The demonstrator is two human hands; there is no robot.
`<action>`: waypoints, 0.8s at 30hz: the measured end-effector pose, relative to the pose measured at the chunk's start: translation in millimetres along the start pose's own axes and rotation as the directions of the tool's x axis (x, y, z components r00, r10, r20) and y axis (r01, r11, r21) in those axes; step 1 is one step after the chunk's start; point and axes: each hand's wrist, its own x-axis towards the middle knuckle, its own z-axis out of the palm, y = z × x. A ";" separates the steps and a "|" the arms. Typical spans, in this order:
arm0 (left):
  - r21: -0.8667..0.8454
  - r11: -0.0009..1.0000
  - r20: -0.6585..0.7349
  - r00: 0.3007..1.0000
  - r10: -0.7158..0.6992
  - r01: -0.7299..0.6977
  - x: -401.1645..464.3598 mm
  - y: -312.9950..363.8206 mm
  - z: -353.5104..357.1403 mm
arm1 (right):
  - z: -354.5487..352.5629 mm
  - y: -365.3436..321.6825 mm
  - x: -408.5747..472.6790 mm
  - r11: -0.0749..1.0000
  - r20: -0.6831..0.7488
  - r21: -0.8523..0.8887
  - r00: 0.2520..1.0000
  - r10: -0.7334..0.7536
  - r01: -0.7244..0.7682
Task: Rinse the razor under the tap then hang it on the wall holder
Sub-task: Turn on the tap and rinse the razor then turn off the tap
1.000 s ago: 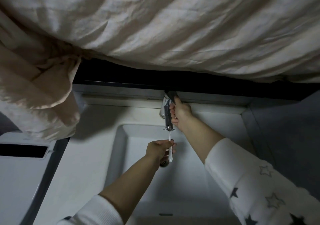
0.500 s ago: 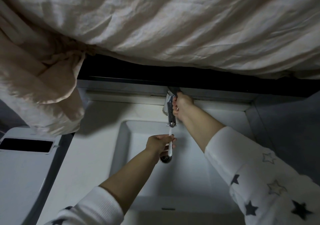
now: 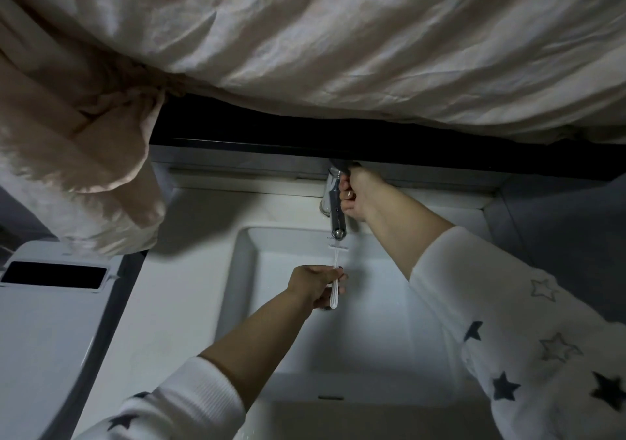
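Observation:
A white razor (image 3: 335, 280) stands upright in my left hand (image 3: 313, 286), which grips its handle over the sink (image 3: 237, 287). The razor's head sits just under the spout of the chrome tap (image 3: 336, 209). My right hand (image 3: 357, 194) is closed around the tap's dark lever at the back of the basin. Running water is hard to make out in the dim light. No wall holder shows in this view.
A large cream cloth (image 3: 305, 40) hangs across the top of the view and bunches at the left (image 3: 78, 155). A white toilet lid with a dark panel (image 3: 54, 273) is at the left. A dark ledge (image 3: 406, 148) runs behind the tap.
The view has shifted slightly. My left hand has raised the razor so its head sits right under the spout. My right hand stays on the tap lever.

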 end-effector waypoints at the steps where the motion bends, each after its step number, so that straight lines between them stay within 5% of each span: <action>1: 0.013 1.000 0.001 1.000 -0.005 0.005 0.7 -0.9 -0.5 | -1.8 1.1 -1.9 1.000 0.046 0.031 0.999 -0.003 0.002; 6: -0.009 1.000 0.033 0.999 -0.020 0.021 2.9 -8.8 0.6 | -24.9 21.2 -9.8 0.988 0.089 0.097 0.987 -0.131 0.122; 9: -0.018 1.000 0.047 0.999 -0.011 0.011 2.3 -11.2 2.4 | -53.5 65.4 2.1 0.971 -0.218 0.044 0.950 -0.222 0.237; 12: -0.025 0.999 0.006 0.999 0.039 -0.038 2.7 -13.5 4.2 | -82.2 124.4 13.4 0.983 -0.470 -0.047 0.864 -0.180 0.179; 16: 0.025 0.995 -0.097 0.990 0.102 -0.100 4.5 -17.4 4.7 | -93.5 177.6 8.5 0.995 -0.308 -0.100 0.951 -0.017 -0.014; 24: 0.116 0.984 -0.209 0.966 0.155 -0.133 15.2 -28.9 -4.2 | -73.2 191.2 1.4 0.998 -0.005 0.057 1.000 -0.017 0.017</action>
